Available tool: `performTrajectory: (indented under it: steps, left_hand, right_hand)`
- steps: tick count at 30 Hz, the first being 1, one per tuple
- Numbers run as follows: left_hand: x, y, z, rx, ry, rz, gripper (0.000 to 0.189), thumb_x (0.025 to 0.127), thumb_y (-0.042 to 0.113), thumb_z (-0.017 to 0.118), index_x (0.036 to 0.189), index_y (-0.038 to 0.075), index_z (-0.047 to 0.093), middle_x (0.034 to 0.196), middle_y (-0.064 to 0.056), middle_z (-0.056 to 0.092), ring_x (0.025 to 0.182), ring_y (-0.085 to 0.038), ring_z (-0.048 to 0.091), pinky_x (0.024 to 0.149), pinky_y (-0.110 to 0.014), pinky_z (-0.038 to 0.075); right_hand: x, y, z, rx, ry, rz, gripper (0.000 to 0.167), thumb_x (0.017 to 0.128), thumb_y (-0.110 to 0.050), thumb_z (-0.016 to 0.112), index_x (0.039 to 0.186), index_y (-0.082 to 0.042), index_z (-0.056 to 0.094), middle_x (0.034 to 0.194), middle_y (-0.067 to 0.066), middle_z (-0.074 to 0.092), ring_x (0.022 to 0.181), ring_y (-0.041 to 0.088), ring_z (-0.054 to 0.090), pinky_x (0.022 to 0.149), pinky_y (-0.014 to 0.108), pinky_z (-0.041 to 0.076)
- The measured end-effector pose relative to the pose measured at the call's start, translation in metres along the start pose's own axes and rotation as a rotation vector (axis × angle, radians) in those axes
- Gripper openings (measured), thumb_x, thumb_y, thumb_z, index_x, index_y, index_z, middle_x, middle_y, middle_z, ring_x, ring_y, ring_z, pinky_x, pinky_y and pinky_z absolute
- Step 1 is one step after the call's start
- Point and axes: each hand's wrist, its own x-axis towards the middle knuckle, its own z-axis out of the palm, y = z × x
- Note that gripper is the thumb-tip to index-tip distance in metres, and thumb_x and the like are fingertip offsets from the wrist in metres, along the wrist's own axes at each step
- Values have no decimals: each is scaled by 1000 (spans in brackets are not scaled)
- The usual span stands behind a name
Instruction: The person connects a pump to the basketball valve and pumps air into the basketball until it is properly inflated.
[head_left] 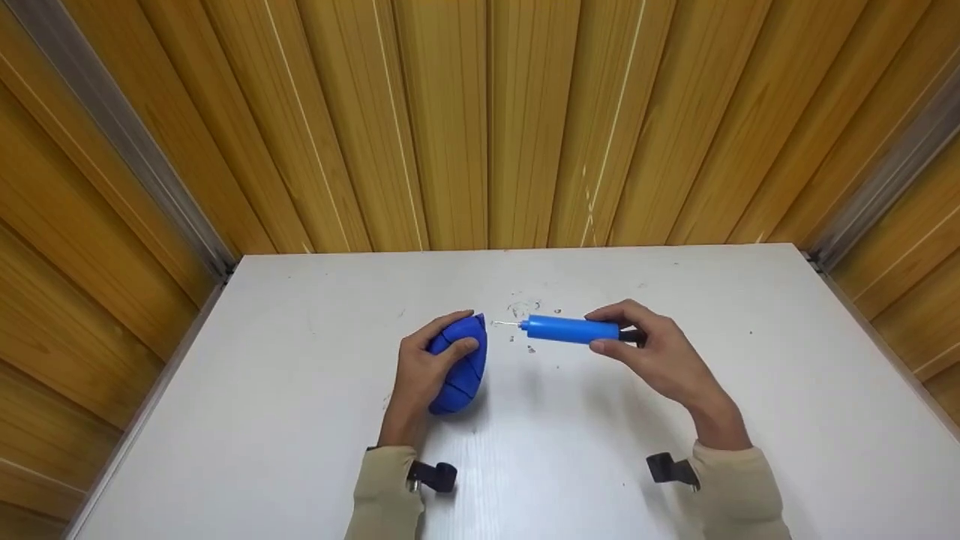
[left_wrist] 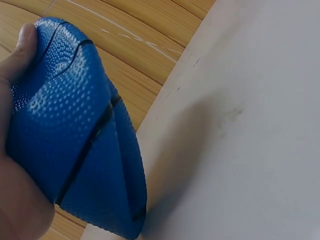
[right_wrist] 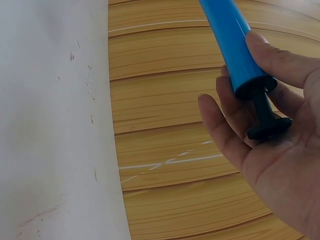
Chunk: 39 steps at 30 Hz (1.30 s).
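My left hand [head_left: 424, 367] grips a deflated blue ball [head_left: 465, 367], folded in on itself, with the thumb across its near face. Pebbled skin and black seam lines show on the ball [left_wrist: 75, 120] in the left wrist view. With thumb and fingers, my right hand [head_left: 660, 352] holds a blue hand pump [head_left: 570, 328] by its rear end. A thin metal needle [head_left: 506, 323] on the pump's tip points left at the ball's upper edge, a small gap apart. In the right wrist view the black plunger handle [right_wrist: 270, 129] sticks out a little, close to the palm.
Both hands are above a white table [head_left: 300, 330] with small dark scuffs [head_left: 523, 307] near its middle. Wood-patterned panels [head_left: 450, 127] close off the back and both sides. Black wrist mounts [head_left: 435, 476] stick out from the beige sleeves.
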Motion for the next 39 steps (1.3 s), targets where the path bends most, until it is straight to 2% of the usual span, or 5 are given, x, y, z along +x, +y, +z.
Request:
performTrajectory:
  steps: [5,10,14,24,39]
  left_hand:
    - [0,3,-2,37,-55,24,35,96,20,83,130,14,77,125,-9,73,117,-32,67,100,-56,53]
    - [0,3,-3,91,-86,84,28,97,19,81,125,14,78,110,-5,71,108,-28,66,96,-51,55]
    - [1,3,-3,108,-102,109,25,98,19,79,122,14,79,110,-2,71,108,-25,66,97,-50,55]
    - [1,4,-3,96,-117,118,24,97,18,80,120,13,79,108,-3,72,106,-25,68,96,-51,56]
    - [-2,7,0,112,-134,83,23,96,20,82,118,14,81,107,-2,70,103,-24,67,94,-51,57]
  right_hand:
    - [0,-1,0,-4,10,-16,31,97,-19,81,128,-14,75,124,4,70,110,27,64,94,34,52]
    - [0,-1,1,-3,24,-21,29,97,-17,81,126,-14,76,121,2,70,108,25,62,93,30,52]
    - [1,-1,1,-9,38,-39,29,97,-15,81,125,-13,77,119,2,70,107,23,61,94,26,50]
    - [2,-1,3,-5,51,-79,29,95,-13,82,123,-13,78,116,0,70,104,22,62,94,22,50]
    - [2,-1,4,-17,20,-59,29,96,-15,82,124,-13,77,117,0,70,104,22,63,90,27,51]
